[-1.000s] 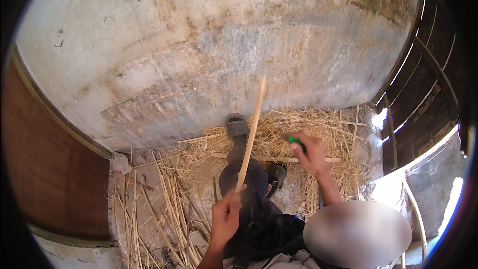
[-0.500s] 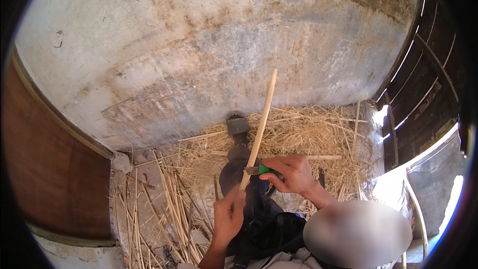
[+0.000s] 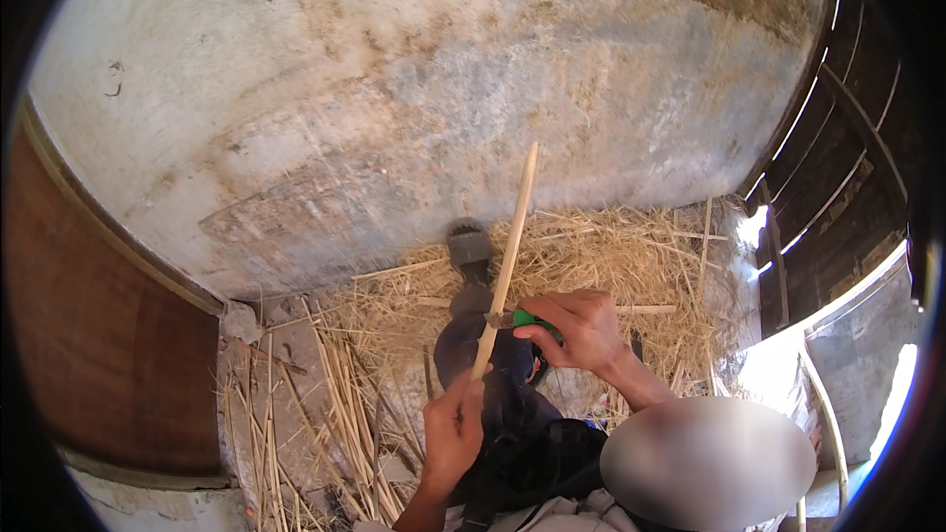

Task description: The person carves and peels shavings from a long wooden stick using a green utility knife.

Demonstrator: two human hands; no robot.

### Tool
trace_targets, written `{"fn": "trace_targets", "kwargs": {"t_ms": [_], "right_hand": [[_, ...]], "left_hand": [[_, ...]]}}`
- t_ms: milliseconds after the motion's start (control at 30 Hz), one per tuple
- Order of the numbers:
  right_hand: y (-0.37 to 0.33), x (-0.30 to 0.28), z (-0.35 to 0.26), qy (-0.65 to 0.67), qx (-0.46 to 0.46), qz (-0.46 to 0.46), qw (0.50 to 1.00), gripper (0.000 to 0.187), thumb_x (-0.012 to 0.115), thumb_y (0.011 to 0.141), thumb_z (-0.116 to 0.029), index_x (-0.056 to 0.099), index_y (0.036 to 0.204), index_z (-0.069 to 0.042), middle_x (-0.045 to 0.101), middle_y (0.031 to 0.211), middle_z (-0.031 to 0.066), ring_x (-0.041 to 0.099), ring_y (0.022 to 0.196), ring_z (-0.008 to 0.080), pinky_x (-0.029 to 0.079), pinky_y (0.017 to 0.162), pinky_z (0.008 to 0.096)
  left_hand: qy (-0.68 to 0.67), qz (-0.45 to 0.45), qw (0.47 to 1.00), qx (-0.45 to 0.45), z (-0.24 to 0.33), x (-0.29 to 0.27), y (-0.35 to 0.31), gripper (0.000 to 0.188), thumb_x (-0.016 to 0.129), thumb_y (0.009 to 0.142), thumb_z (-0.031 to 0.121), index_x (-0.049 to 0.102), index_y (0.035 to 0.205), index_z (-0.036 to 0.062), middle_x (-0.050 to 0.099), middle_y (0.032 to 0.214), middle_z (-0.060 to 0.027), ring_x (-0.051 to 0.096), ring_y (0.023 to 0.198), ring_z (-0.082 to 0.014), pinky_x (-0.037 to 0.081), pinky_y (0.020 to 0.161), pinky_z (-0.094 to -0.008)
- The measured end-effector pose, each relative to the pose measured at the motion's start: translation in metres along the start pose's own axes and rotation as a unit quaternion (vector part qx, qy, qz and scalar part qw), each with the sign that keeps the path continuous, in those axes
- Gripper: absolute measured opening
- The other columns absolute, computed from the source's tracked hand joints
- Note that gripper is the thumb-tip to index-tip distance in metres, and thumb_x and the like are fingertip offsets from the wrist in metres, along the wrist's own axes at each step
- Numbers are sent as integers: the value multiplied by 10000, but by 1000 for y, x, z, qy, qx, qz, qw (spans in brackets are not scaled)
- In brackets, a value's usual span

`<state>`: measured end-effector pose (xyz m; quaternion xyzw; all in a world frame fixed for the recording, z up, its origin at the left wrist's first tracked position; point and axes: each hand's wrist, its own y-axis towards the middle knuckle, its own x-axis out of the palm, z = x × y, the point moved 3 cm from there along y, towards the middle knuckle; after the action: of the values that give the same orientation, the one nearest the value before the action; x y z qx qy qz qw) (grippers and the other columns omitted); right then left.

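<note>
A long, pale strip of split wood or bamboo (image 3: 516, 232) rises from my left hand (image 3: 453, 433), whose fingers are closed around its lower end. Its far end points up toward the wall and narrows at the tip. In my closed right hand (image 3: 581, 333) is a knife with a green handle (image 3: 525, 318). The short, dark knife blade (image 3: 500, 319) lies across the strip, touching it a little above my left hand. A notch or raised sliver shows on the strip just below the blade.
Thin shavings (image 3: 611, 261) are heaped on the floor by the stained wall (image 3: 473, 89). Several long strips (image 3: 345, 404) lie at the left, near a brown panel (image 3: 108, 325). My leg and dark shoe (image 3: 469, 244) stretch forward. A blurred oval covers the lower right.
The blade and my right hand have moved slightly up along the strip, away from my left hand. The strip's far end has swung a little left and down.
</note>
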<state>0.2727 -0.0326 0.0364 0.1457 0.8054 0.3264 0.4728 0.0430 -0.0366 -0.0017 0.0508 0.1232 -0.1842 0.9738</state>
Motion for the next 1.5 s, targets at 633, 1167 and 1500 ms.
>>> {"fn": "trace_targets", "kwargs": {"t_ms": [633, 1167, 1500], "right_hand": [[15, -31, 92, 63, 231, 117, 964, 366, 607, 1089, -409, 746, 1069, -70, 593, 662, 80, 546, 544, 191, 421, 563, 348], [-4, -6, -9, 46, 8, -12, 999, 324, 868, 867, -368, 785, 1038, -106, 764, 839, 49, 711, 610, 249, 542, 533, 363], [-1, -5, 1, 28, 20, 25, 999, 321, 871, 865, -375, 797, 1035, -113, 750, 786, 17, 693, 580, 234, 533, 520, 362]], "left_hand": [[-34, -67, 997, -34, -10, -6, -6, 366, 529, 1139, 203, 677, 1393, -15, 449, 688, 70, 376, 622, -15, 282, 559, -237], [-1, 12, 1000, 11, 9, 2, 9, 295, 622, 1087, 170, 725, 1316, 15, 498, 650, 0, 424, 605, -40, 340, 520, -287], [-20, 1, 1000, -11, 6, 7, 0, 323, 574, 1111, 164, 715, 1341, -13, 469, 711, 68, 397, 645, -21, 292, 553, -239]]}}
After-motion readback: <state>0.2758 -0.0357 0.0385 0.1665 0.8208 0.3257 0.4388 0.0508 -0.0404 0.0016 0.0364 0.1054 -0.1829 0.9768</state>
